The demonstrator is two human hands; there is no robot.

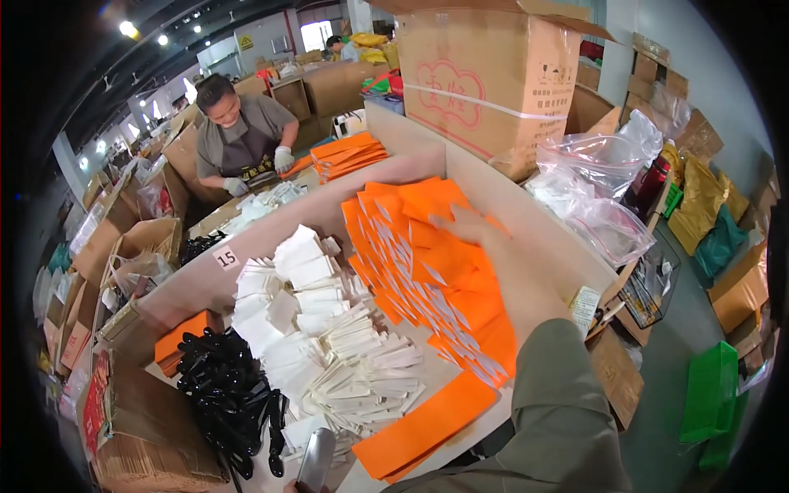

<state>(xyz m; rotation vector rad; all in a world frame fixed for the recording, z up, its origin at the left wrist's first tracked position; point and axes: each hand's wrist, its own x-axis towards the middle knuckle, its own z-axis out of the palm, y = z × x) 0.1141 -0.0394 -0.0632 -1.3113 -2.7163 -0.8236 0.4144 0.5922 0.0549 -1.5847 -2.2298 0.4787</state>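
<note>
My right hand (470, 228) reaches over a large heap of flat orange sleeves (411, 255) at the far side of the walled table. Its fingers are stretched out on the top sleeves, and it grips none that I can see. At the lower edge, only a bit of my left hand (292, 487) shows, closed on a flat silver metal piece (316, 460) with a rounded end. Beside that lies a pile of white paper slips or sleeves (329, 337). Left of it are glossy black handle-like pieces (222, 386). A short orange stack (427, 423) lies nearest me.
Low board walls (271, 222) enclose the table. Behind its far right corner stands a big carton (493, 90), with clear plastic bags (608, 181) beside it. A co-worker (242, 135) in gloves works across the wall. Another carton (156, 419) stands at left, a green crate (711, 390) at right.
</note>
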